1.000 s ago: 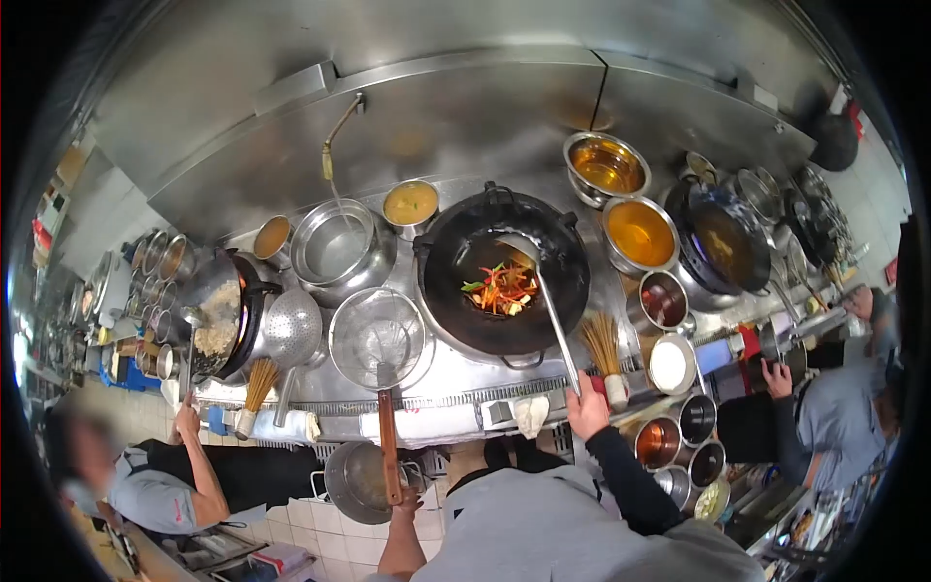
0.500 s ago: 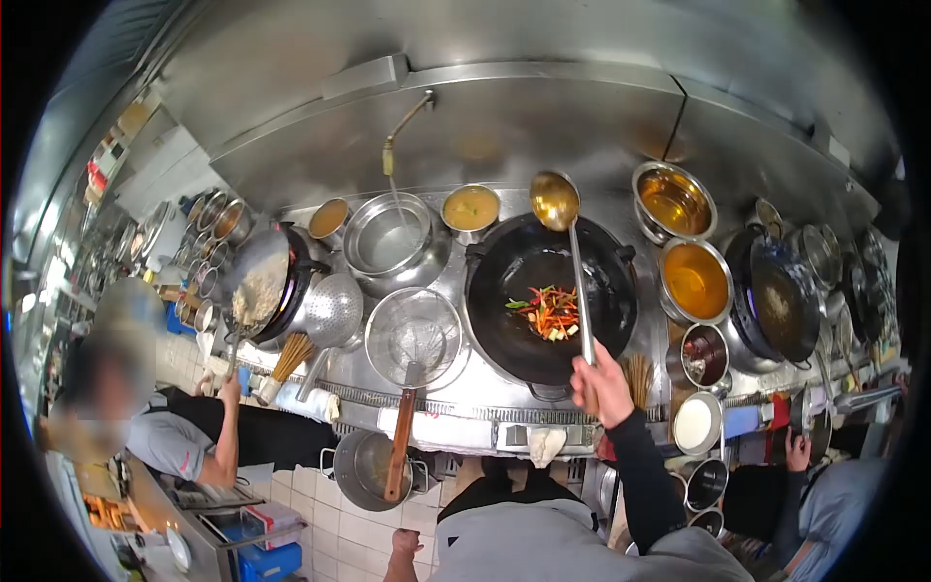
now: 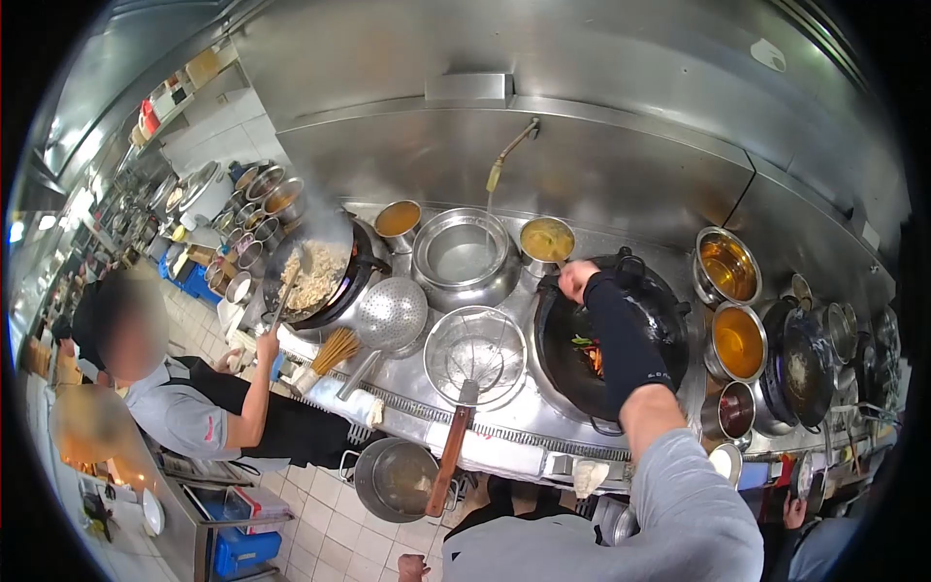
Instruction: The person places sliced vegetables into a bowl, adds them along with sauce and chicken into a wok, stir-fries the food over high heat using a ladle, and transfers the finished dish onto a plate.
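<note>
My right hand (image 3: 579,281) is closed at the far left rim of the black wok (image 3: 558,364), beside a small pot of yellowish liquid (image 3: 547,240). The ladle it gripped a moment ago is largely hidden behind my hand and sleeve. A dark rounded shape (image 3: 631,269) shows past the sleeve; I cannot tell whether it is the ladle's bowl. Orange and green vegetable strips (image 3: 592,356) lie in the wok, partly covered by my arm. Low beside my body, my left hand (image 3: 413,566) is curled in a fist, with nothing visible in it.
A wire strainer (image 3: 475,354) with a wooden handle lies left of the wok, near a perforated skimmer (image 3: 391,314) and a water pot (image 3: 465,257). Bowls of amber liquid (image 3: 739,341) stand to the right. A co-worker (image 3: 208,417) stirs another wok (image 3: 320,276) at left.
My right hand has moved from the wok's near right side to its far left rim, and my arm now crosses the wok. The view has turned, shifting the stove rightward.
</note>
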Tool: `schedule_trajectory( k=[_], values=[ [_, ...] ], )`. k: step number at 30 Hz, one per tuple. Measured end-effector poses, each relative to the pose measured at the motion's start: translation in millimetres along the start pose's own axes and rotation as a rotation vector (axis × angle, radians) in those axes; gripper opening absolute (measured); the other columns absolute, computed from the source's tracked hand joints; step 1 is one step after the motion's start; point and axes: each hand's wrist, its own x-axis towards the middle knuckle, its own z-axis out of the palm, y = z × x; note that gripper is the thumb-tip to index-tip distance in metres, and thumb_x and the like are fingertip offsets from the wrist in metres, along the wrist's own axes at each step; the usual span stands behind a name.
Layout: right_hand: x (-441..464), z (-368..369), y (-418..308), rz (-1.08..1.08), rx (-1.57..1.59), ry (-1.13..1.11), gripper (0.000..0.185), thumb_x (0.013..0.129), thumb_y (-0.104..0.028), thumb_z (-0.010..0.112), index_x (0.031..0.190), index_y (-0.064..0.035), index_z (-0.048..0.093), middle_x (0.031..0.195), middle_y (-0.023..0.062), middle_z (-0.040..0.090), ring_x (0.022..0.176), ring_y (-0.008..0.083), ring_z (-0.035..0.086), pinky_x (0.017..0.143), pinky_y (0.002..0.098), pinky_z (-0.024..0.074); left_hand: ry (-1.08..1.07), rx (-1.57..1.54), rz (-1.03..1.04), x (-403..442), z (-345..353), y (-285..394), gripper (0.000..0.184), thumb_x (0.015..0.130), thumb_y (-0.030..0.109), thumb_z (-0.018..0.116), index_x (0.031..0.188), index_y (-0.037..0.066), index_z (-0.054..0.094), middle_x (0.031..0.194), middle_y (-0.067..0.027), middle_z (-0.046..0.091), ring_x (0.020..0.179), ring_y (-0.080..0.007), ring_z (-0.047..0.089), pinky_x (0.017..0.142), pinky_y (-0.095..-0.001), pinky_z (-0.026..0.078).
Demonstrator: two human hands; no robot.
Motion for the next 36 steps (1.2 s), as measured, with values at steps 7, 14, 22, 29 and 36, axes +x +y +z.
schedule_trajectory(
  k=[7, 14, 22, 29, 36],
  values=[
    [-21, -8, 33, -0.404, -0.265, -0.218, 0.01, 0.084, -0.007, 0.061, 0.076, -0.002, 0.057, 0.07, 0.0132, 0.063, 0.055, 0.0249, 0.062, 0.049, 0.0352, 0.0485, -0.006, -0.029, -0.025, 24, -15, 3, 0.021, 0.091, 0.006, 0.064, 0.108, -0.007, 0.066, 0.09, -0.0159, 0.067, 0.077, -0.0276, 0.068, 0.057, -0.0409, 0.065],
    [-77, 70, 170, -1.027, -1.611, 0.725, 0.031, 0.088, -0.014, 0.058, 0.106, 0.0116, 0.057, 0.094, 0.0391, 0.067, 0.096, 0.052, 0.067, 0.088, 0.0559, 0.0528, -0.081, 0.088, 0.063, 52, -11, 45, 0.028, 0.1, 0.01, 0.054, 0.122, -0.004, 0.064, 0.118, -0.019, 0.067, 0.1, -0.0341, 0.068, 0.068, -0.0441, 0.065],
    [37, 123, 160, -0.36, -1.063, 0.178, 0.029, 0.091, -0.015, 0.065, 0.098, 0.0123, 0.059, 0.075, 0.0212, 0.063, 0.065, 0.0302, 0.067, 0.059, 0.0379, 0.0552, 0.017, -0.11, 0.139, 36, -14, 94, 0.027, 0.098, 0.006, 0.056, 0.122, -0.004, 0.059, 0.113, -0.0214, 0.066, 0.097, -0.0375, 0.068, 0.072, -0.0492, 0.063],
    [-78, 142, 154, 0.012, 0.44, -0.332, 0.032, 0.101, -0.007, 0.058, 0.121, 0.0125, 0.042, 0.069, 0.0005, 0.045, 0.053, 0.0074, 0.047, 0.044, 0.0198, 0.0408, -0.308, 0.913, 0.354, 46, -33, 39, 0.036, 0.099, 0.019, 0.057, 0.128, -0.001, 0.065, 0.119, -0.017, 0.07, 0.098, -0.036, 0.072, 0.082, -0.0495, 0.061],
    [-95, 113, 86, -0.281, 0.51, -0.752, 0.042, 0.103, -0.021, 0.061, 0.127, 0.01, 0.045, 0.076, -0.0005, 0.044, 0.053, 0.0048, 0.045, 0.041, 0.0193, 0.038, -0.277, 1.076, 0.449, 59, -8, 117, 0.033, 0.1, 0.021, 0.056, 0.12, -0.002, 0.068, 0.107, -0.0162, 0.072, 0.089, -0.0319, 0.073, 0.075, -0.0457, 0.061]
  ],
)
